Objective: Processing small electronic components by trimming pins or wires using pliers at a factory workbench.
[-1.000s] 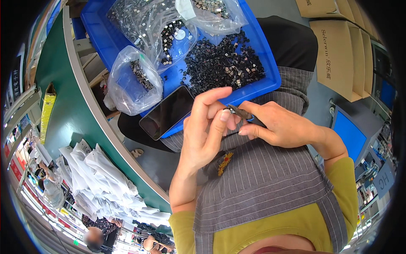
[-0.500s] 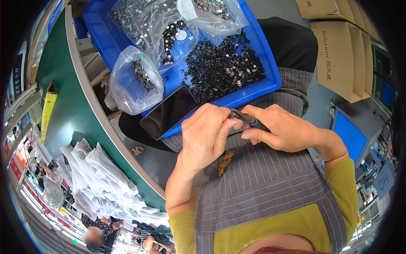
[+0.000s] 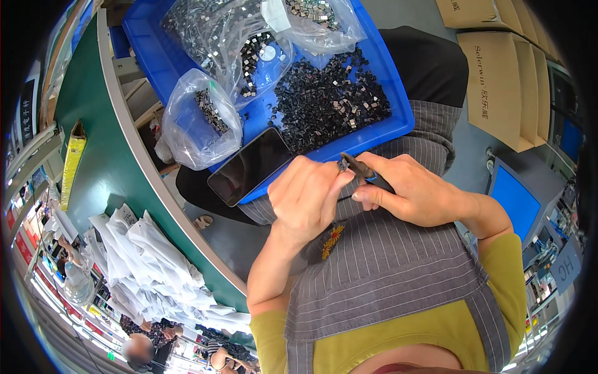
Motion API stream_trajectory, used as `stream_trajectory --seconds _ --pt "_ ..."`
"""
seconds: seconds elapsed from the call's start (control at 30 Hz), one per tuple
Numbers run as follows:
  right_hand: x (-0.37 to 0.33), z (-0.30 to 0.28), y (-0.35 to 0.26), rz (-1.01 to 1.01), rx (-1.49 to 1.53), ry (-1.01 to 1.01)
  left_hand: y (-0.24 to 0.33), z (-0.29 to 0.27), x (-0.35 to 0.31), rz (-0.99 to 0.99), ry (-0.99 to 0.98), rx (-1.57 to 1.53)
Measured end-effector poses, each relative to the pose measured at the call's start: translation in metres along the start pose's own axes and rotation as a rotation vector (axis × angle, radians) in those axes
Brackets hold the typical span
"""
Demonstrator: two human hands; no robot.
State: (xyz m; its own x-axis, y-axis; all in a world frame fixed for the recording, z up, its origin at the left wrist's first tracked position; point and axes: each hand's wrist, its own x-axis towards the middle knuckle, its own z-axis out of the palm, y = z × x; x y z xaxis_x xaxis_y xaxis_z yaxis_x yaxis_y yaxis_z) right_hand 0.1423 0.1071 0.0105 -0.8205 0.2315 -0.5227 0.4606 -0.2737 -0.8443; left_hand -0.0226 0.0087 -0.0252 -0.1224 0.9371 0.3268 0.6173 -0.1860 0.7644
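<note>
My left hand [image 3: 309, 196] is closed, with thumb and forefinger pinching a small dark part [image 3: 342, 164]. The part is too small to name more exactly. My right hand [image 3: 408, 187] is wrapped round a pair of dark-handled pliers or cutters [image 3: 367, 173], whose jaws point left at the pinched part. Just beyond both hands, a blue tray [image 3: 398, 93] rests on my lap. Many small black parts [image 3: 311, 100] lie loose in it, some with shiny metal faces. A dark-screened phone [image 3: 250, 166] leans across the tray's near left corner.
Clear plastic bags [image 3: 202, 121] of small metal parts sit in the tray's left and far side. At the left curves a green table [image 3: 103, 159] with white bags [image 3: 149, 255] and a yellow long box [image 3: 73, 165]. Cardboard boxes [image 3: 504, 87] and a blue-screened monitor [image 3: 514, 196] stand right.
The plier jaws have moved slightly up and apart from the left fingertips, and the small dark part shows more plainly. My left hand and forearm have shifted slightly.
</note>
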Motion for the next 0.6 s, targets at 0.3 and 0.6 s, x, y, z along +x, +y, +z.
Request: stream_trajectory --seconds 0.3,0.6 --pt "0.004 -0.007 -0.002 0.046 0.113 -0.007 0.006 0.005 -0.005 0.000 0.148 -0.070" --pt "0.001 -0.010 0.006 -0.075 0.136 -0.046 0.008 0.006 -0.001 0.029 0.145 -0.061"
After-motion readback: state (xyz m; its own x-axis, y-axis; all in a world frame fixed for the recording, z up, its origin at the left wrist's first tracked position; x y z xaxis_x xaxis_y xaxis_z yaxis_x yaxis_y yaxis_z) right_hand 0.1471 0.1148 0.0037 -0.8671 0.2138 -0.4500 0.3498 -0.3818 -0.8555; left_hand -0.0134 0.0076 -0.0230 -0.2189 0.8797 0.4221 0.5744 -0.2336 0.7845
